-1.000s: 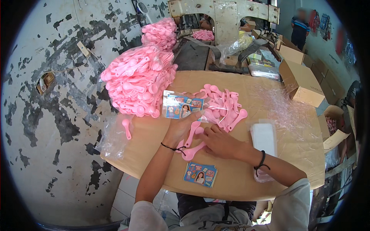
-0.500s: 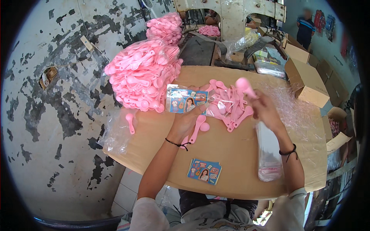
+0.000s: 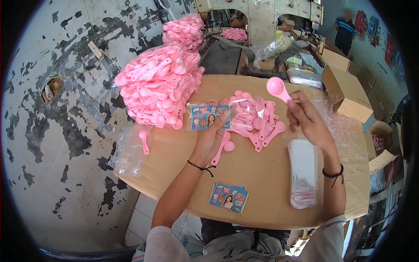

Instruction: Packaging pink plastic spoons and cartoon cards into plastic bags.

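My left hand (image 3: 209,139) grips a clear plastic bag with a blue printed card (image 3: 200,118) inside, thumb on top. Its open end lies toward the loose pink spoons (image 3: 262,117) heaped just to the right. Between the fingers of my right hand (image 3: 312,124) is the handle of a pink scoop-like spoon (image 3: 276,86), raised above the heap with its round bowl up and to the left. One more spoon (image 3: 221,148) lies beside my left wrist. A stack of blue cards (image 3: 228,198) sits near the front edge. Below my right hand is a pile of clear bags (image 3: 304,168).
Large clear sacks of pink spoons (image 3: 152,85) stand at the table's left. A single spoon (image 3: 144,142) lies by crumpled plastic (image 3: 128,153). Clear plastic wrap (image 3: 338,115) and an open carton (image 3: 347,91) are at right. A person (image 3: 345,32) stands far back.
My right hand has shifted right and slightly down with the spoon, which now shows its bowl more openly. My left hand and the bag have moved slightly left.
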Demonstrator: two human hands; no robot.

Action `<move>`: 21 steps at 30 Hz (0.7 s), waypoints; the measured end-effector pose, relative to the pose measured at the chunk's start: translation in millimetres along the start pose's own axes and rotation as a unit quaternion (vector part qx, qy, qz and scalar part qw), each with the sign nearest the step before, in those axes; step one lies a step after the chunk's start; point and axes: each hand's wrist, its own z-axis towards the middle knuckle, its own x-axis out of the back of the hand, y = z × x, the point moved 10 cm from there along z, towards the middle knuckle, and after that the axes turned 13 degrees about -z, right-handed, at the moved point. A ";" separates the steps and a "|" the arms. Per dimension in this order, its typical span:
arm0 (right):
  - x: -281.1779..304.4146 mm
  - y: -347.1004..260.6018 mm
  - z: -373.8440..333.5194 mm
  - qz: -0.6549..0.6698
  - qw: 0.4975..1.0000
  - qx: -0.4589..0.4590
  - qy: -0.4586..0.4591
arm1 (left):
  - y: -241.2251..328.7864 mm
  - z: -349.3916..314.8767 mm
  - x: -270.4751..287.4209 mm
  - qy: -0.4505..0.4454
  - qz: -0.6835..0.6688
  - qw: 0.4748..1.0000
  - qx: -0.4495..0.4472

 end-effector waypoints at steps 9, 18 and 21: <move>-20.9 -7.1 -3.6 -0.281 0.955 0.069 -0.066 | -17.1 -7.3 -6.4 -0.015 -0.006 1.000 0.026; -15.7 -62.7 -17.9 -0.237 0.963 0.112 0.069 | -60.6 -17.9 -13.5 -0.041 -0.094 0.983 0.153; 0.2 -84.3 -15.5 -0.347 0.923 0.131 0.105 | -50.8 -2.4 14.4 -0.029 -0.010 0.995 0.098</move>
